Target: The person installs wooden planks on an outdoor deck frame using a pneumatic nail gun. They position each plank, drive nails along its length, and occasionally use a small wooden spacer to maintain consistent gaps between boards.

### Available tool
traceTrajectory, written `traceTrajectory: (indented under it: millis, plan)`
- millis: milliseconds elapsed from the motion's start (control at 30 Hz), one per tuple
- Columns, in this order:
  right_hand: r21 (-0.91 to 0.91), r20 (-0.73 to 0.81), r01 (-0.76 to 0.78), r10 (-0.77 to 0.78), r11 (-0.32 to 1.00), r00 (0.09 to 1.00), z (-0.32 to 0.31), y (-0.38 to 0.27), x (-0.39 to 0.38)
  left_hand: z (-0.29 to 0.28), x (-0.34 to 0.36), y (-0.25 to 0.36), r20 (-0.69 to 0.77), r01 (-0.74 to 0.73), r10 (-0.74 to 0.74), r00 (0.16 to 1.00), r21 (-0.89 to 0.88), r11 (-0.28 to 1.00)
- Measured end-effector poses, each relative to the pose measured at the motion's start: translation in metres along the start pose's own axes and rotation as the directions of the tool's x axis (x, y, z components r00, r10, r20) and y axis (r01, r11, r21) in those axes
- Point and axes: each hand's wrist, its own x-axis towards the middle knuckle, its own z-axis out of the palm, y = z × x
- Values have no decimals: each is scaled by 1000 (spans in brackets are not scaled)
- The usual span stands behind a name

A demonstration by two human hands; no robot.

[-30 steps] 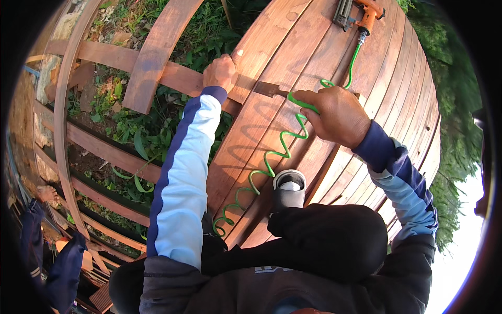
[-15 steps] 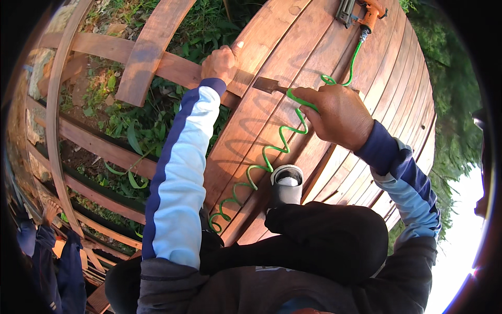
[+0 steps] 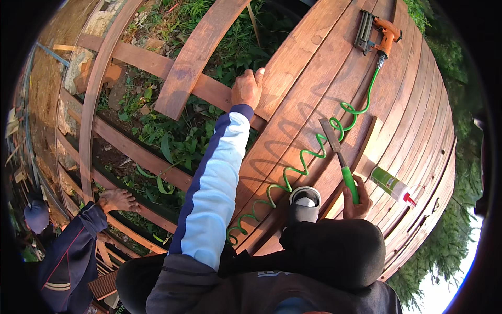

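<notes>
My left hand (image 3: 247, 89) is closed over the outer edge of the outermost wooden deck board (image 3: 295, 63), its thumb on top. In my right hand (image 3: 357, 201), beside my bent knee, is a chisel (image 3: 332, 138) held by its green handle. The flat metal blade slants up and left over the boards and the green coiled hose (image 3: 289, 186). Just right of this hand lies a white glue bottle (image 3: 389, 183) with a green label and red tip. A short wooden strip (image 3: 367, 144) lies between the chisel and the bottle.
An orange nail gun (image 3: 386, 36) lies farther up the deck, joined to the hose. Open joists (image 3: 141, 152) cross plants and soil on the left, with a loose board (image 3: 196, 60) over them. At lower left, a co-worker's hand (image 3: 119, 201) rests on a joist.
My right hand has drawn the chisel back from the outer boards toward my knee, and its blade now points away. The left hand stays at the board edge. The glue bottle has come into sight.
</notes>
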Motion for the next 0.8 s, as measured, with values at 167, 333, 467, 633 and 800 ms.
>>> traceTrajectory:
  millis: [167, 333, 467, 633, 800]
  plan:
    - [58, -48, -419, 421, 906, 906, -6, 73, -73, -6, -50, -30, -549, -350, 333, 766, 78, 933]
    - [32, -112, -351, 352, 936, 929, 13, 101, -82, 21, -113, -40, -369, -97, -45, 928, -358, 929]
    - [-134, -15, -357, 358, 925, 934, 17, 103, -81, 34, -109, -28, -382, -38, -9, 924, -116, 993]
    - [-218, 89, -298, 323, 929, 942, 19, 102, -67, 32, -98, -7, -397, 162, -157, 904, -20, 987]
    - [-469, 206, -279, 411, 838, 888, 24, 106, -57, 34, -99, -8, -410, 155, -151, 899, -26, 988]
